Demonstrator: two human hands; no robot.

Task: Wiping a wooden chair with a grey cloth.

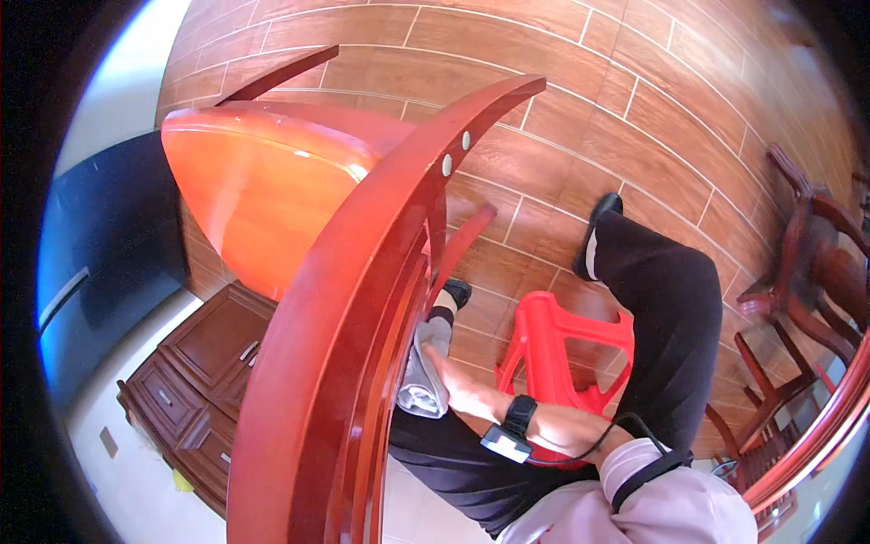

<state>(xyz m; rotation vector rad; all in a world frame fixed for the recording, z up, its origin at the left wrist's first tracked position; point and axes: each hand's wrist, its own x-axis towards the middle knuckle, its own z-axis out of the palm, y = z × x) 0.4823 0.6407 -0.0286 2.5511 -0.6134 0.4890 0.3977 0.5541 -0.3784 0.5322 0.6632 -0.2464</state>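
A tilted wooden chair fills the left and middle, with a glossy orange seat panel (265, 197) and a long curved red-brown frame piece (340, 272). Two pale round spots mark the curved piece near its upper end. My right hand (442, 377) grips a folded grey cloth (423, 387) close beside the grooved inner side of the frame; whether the cloth touches the wood is hard to tell. A strap with a small device is on my right wrist. My left hand is out of view.
A red plastic stool (554, 353) stands between my legs. Dark wooden chairs (788, 251) are at the right, near a curved glossy wooden edge (815, 442). A brown cabinet (211, 340) and a dark blue panel with a handle (109, 251) are at the left.
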